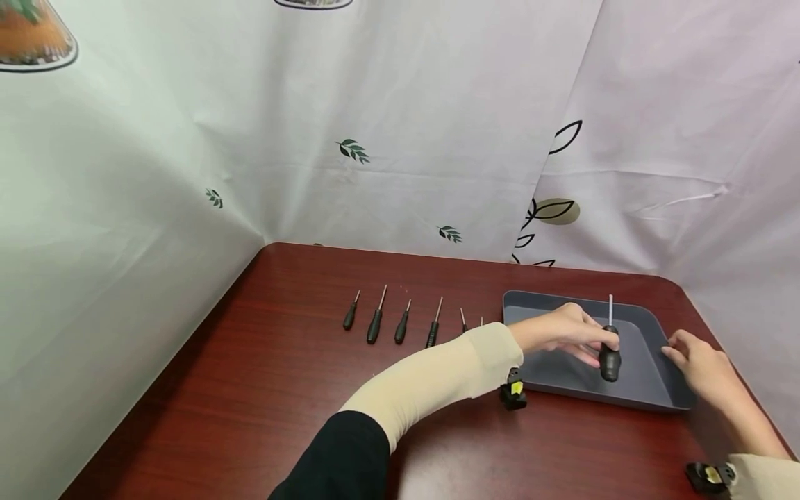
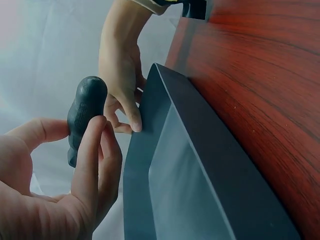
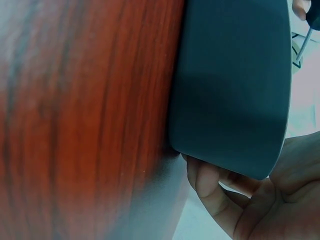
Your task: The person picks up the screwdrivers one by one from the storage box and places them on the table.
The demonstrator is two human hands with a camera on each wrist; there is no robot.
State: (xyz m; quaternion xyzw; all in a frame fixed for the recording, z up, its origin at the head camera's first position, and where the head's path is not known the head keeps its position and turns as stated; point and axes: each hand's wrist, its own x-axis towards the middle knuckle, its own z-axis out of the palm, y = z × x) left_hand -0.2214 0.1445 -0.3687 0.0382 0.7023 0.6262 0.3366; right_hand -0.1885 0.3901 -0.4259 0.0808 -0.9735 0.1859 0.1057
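Note:
My left hand [image 1: 570, 330] pinches the dark handle of a screwdriver [image 1: 610, 362] between thumb and fingers. It holds the screwdriver above a grey rectangular tray [image 1: 650, 380], the shaft pointing away toward the back wall. In the left wrist view the black, bulging handle [image 2: 88, 107] shows clearly, while the shaft is mostly hidden. At the tray's right side my right hand [image 1: 706, 367] grips the rim. The right wrist view has its curled fingers [image 3: 206, 180] against the outside of the tray wall [image 3: 230, 90]; the thumb is hidden there.
Left of the tray, several dark-handled screwdrivers [image 1: 374, 326] lie in a row on the reddish-brown table [image 1: 250, 389], shafts toward the back. My left forearm partly covers the rightmost ones. White patterned cloth [image 1: 400, 125] hangs behind and beside the table.

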